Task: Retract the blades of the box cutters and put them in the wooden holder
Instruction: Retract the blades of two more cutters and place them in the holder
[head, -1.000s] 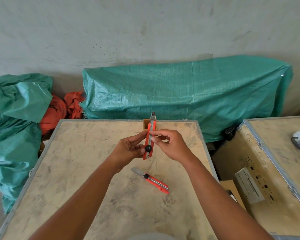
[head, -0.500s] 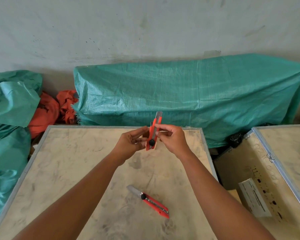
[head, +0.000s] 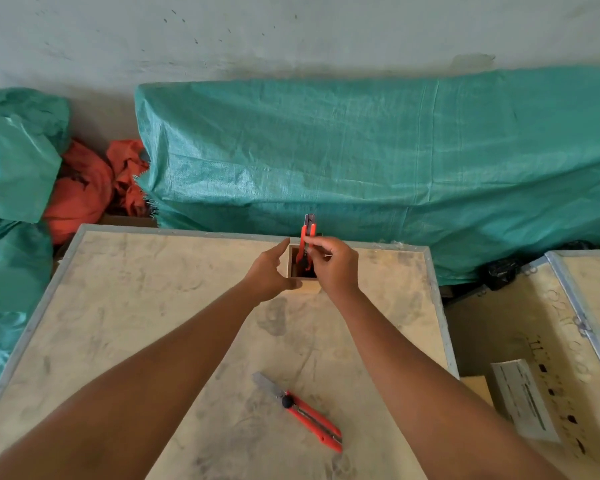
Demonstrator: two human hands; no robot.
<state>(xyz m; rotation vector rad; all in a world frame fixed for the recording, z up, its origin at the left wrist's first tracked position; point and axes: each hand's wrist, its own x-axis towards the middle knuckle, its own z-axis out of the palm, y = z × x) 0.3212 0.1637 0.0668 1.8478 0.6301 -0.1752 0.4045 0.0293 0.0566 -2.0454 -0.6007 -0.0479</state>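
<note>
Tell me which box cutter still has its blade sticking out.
The box cutter lying on the table, nearest the camera: its blade sticks out bare. The other stands upright in the right hand, over the wooden holder.

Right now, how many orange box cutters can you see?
2. One orange box cutter is in the right hand, entering the wooden holder; another lies on the table. The holder may hide more.
</note>
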